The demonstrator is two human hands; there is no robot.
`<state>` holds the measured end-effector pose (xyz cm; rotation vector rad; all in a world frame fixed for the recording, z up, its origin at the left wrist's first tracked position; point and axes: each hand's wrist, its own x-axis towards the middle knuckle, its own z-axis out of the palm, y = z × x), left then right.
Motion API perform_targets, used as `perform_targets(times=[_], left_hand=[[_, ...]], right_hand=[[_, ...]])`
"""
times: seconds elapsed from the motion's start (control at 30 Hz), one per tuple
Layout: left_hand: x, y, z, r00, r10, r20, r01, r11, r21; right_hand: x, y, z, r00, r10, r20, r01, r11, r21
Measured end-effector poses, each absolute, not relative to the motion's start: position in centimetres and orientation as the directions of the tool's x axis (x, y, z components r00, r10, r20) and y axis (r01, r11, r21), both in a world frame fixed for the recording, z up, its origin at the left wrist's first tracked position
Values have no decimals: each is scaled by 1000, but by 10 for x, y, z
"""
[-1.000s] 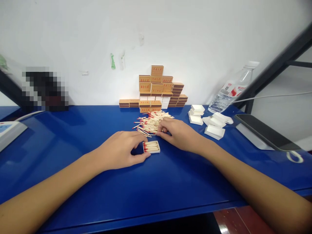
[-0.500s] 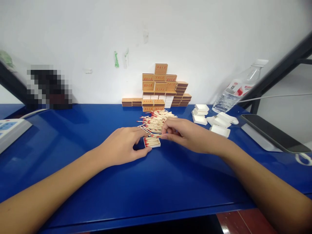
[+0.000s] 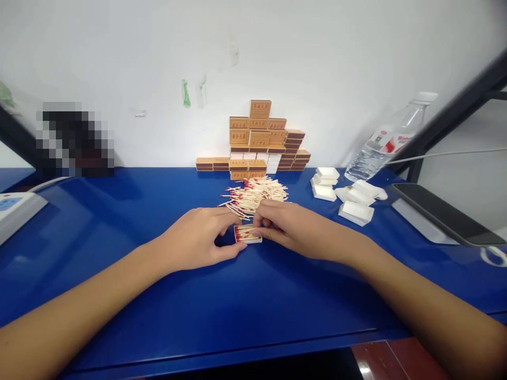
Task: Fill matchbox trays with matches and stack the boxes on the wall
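A white matchbox tray lies on the blue table, partly filled with red-headed matches. My left hand grips the tray's left end between thumb and fingers. Over the tray's right end, my right hand pinches a match, its red head among those in the tray; its fingers hide part of the tray. Right behind both hands spreads a heap of loose matches, heads mostly to the left.
Stacked matchboxes stand against the wall behind the heap. Several empty white trays lie to the right, near a leaning plastic bottle and a propped phone. A power strip sits at the far left.
My right hand has moved left and slightly down, from beside the tray to over its right end with a match. My left hand has stayed at the tray.
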<state>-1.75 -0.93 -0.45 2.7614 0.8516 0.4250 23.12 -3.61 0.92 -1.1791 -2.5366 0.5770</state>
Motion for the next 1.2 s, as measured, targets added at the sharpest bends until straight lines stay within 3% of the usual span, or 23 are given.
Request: perform_targets(times=[0.27,0.5,0.63,0.77,0.9,1.2], left_hand=[[-18,-10,-5,782,591,201,529,-798,288],[-19,-10,-7,786,580,212,517,-806,290],[-17,-11,-5,776,595,208,532,-795,291],[-17,-11,-2,787,586,194,524,-800,293],[-18,-12,-3,792,577,199,515,-807,290],[-17,-11,-5,786,592,180,533,-796,288]], right_hand=[[245,-31,14,-622,770,140,649,608,-457],[269,-10,13,-430,874,228,807,485,-337],[253,-17,10,-495,818,293,715,575,-398],[233,-31,11,-630,750,201,618,641,-455],[228,-35,7,-638,760,122,632,608,-480],[240,-31,13,-613,780,128,650,590,-479]])
